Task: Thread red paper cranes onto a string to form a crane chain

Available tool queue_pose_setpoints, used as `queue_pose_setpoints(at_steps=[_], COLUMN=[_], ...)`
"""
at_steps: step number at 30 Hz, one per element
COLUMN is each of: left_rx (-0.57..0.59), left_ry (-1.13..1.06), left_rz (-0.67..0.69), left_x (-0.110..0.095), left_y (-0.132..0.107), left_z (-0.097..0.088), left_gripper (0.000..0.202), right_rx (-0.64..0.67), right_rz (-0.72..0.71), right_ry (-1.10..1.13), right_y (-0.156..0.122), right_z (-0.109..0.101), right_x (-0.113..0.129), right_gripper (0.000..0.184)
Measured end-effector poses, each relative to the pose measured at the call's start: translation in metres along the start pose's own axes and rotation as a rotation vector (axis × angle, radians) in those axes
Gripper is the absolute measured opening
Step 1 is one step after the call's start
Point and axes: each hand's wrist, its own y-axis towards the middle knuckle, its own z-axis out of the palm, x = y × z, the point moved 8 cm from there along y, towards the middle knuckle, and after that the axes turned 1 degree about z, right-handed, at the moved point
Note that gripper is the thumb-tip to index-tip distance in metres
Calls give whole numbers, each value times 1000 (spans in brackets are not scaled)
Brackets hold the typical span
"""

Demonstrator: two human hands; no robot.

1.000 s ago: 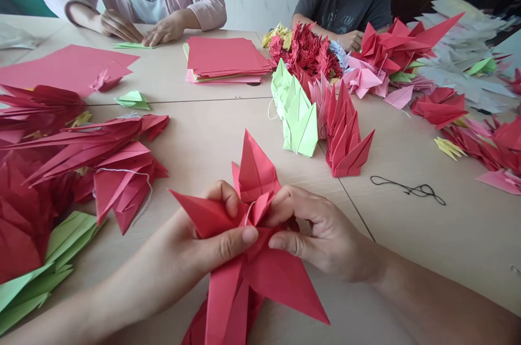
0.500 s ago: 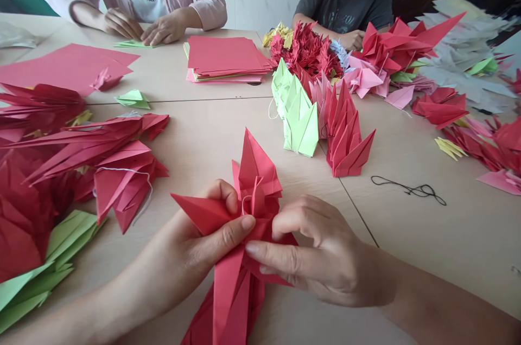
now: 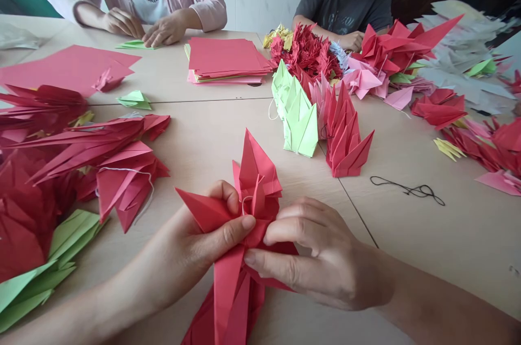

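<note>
A red folded-paper flower [image 3: 257, 168] with pointed petals is between my hands, low in the middle of the view. My left hand [image 3: 222, 234] grips it from the left, thumb pressed on its centre and the index finger curled behind a petal. From the right, my right hand [image 3: 317, 255] pinches a fold near the centre between thumb and index finger. A small loop of white string shows at the centre. Long red folded strips [image 3: 232, 301] hang from the flower toward me. The undersides of both hands' grips are hidden.
Red folded pieces [image 3: 93, 139] and green ones [image 3: 73, 236] lie left. Ahead stand a green folded piece [image 3: 299, 117] and a red one [image 3: 348, 139]. A black cord [image 3: 411, 187] lies right. Beyond are stacked red sheets [image 3: 223, 55] and two people's hands [image 3: 171, 27] at work.
My right index finger has shifted slightly inward and down toward my right thumb, at the flower's centre. My left hand keeps its hold; the flower has barely moved.
</note>
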Motion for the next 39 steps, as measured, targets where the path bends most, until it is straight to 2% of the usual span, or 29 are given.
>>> queue_pose_setpoints(at_steps=[5,8,11,14,16,21,27,36,39], left_rx=[11,-9,17,107,158,189,243,189,138], left_ry=[-93,-57,-7,-34,-36,22,-74,-108,-113], left_rz=[-27,-10,2,-53,-89,-96,-54,-65,-90], left_x=[6,7,6,5,3,1,3,8,7], left_y=[-2,-2,-3,-5,-6,-6,-5,-4,-3], left_z=[1,-4,-8,-4,-1,-1,0,-5,-8], left_gripper=[28,27,22,22,25,25,20,18,16], right_rx=[33,42,-28,-113,-116,-99,-104,-69,-87], right_rz=[-32,-28,88,261,313,294,292,262,305], right_ry=[-12,37,162,276,347,414,445,432,483], right_y=[1,-1,-3,-6,-7,-9,-10,-8,-9], right_z=[3,3,-2,-4,-1,6,5,5,4], right_x=[1,-1,-14,-32,-38,-41,-43,-39,-42], right_gripper=[13,14,18,18,15,8,9,8,5])
